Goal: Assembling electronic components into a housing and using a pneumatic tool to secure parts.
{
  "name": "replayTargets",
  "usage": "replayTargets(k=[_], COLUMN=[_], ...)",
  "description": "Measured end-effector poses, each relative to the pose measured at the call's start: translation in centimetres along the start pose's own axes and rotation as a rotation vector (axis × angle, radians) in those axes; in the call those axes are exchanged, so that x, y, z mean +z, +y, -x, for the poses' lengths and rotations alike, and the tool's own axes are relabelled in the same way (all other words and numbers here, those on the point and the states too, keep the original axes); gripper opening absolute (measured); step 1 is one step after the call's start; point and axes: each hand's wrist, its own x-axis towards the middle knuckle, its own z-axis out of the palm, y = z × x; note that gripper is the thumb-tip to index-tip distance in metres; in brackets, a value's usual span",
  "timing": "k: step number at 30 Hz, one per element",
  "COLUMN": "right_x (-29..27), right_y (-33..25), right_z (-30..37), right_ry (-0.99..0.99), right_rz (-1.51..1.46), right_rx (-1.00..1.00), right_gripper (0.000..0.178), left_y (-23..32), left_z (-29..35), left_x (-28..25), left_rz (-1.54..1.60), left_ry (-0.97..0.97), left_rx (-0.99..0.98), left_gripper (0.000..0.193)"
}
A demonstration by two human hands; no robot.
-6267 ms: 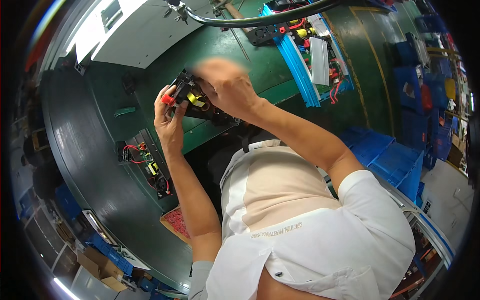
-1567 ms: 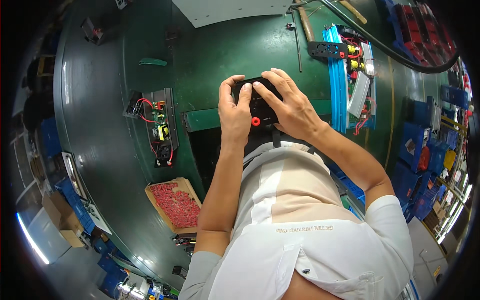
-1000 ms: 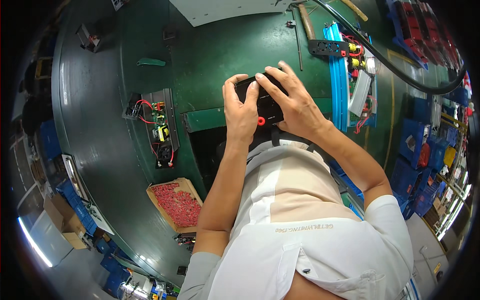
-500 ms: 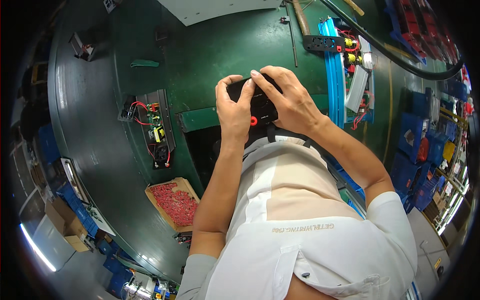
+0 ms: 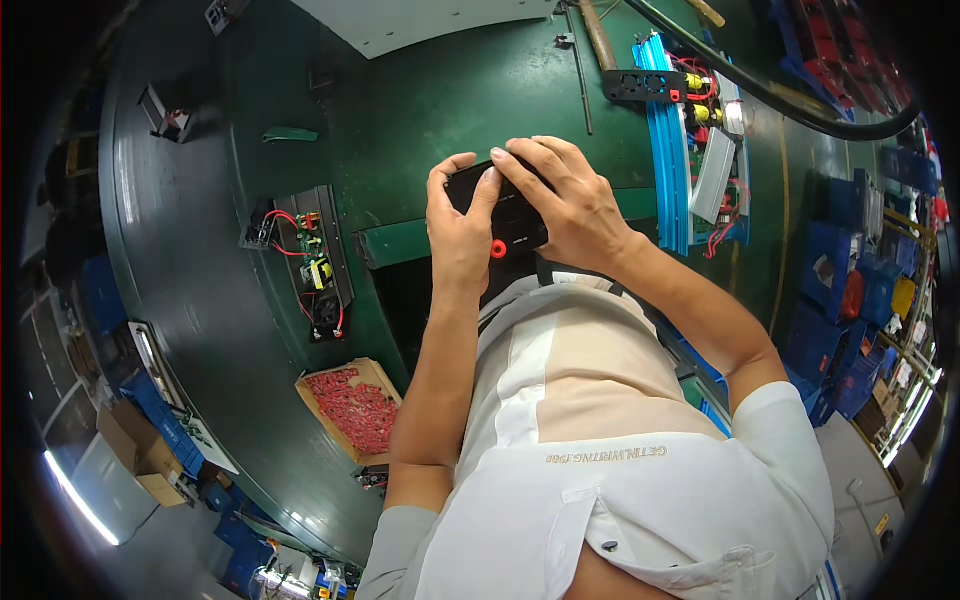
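Observation:
Close in front of my body, both hands hold a black end panel (image 5: 517, 224) with a red ring near its lower corner. My left hand (image 5: 459, 235) grips its left side, thumb lying across the face and fingers curled over the far edge. From the right, my right hand (image 5: 577, 208) wraps the panel, its index fingertip meeting the far edge near the left thumb. The fingers behind the panel are hidden. A similar black panel with two fan grilles (image 5: 640, 86) rests across blue metal housings (image 5: 668, 150) at the right.
Left on the green bench (image 5: 430, 120) lies an open circuit assembly (image 5: 318, 262) with red wires and a fan. Below it sits a cardboard tray (image 5: 318, 400) of small red parts. A thick black cable (image 5: 790, 118) arches over the upper right. Blue bins (image 5: 825, 270) stand farther right.
The panel and both hands have shifted slightly left, and the panel's printed face shows a little more. Both hands keep their hold.

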Motion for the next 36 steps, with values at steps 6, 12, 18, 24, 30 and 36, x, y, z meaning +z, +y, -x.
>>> replayTargets(k=[6, 12, 18, 24, 30, 36], right_x=[-0.8, -2.6, -4.7, -4.3, -4.4, -3.5], right_y=[1.6, 6.2, 5.4, 5.2, 6.0, 7.7], right_z=[-2.3, -12.4, -15.9, -17.9, -18.4, -18.3], right_ry=[-0.023, -0.519, -0.679, -0.807, -0.833, -0.851], right_rz=[-0.057, -0.331, -0.338, -0.321, -0.279, -0.41], right_rx=[-0.005, -0.079, 0.221, 0.353, 0.377, 0.377], right_gripper=[0.081, 0.04, 0.068, 0.068, 0.067, 0.064], left_y=[1.5, 4.3, 1.1, -2.9, -3.6, -3.1], left_z=[-1.8, -8.7, -7.4, -4.9, -4.1, -7.9], left_x=[0.3, -2.3, -3.7, -2.9, 0.0, 5.0], left_rz=[0.021, 0.159, 0.088, -0.19, -0.235, 0.005], left_ry=[0.008, -0.114, 0.129, 0.309, 0.092, -0.049], left_rx=[-0.018, -0.095, 0.158, 0.505, 0.443, 0.106], left_gripper=[0.044, 0.045, 0.048, 0.02, 0.033, 0.016])
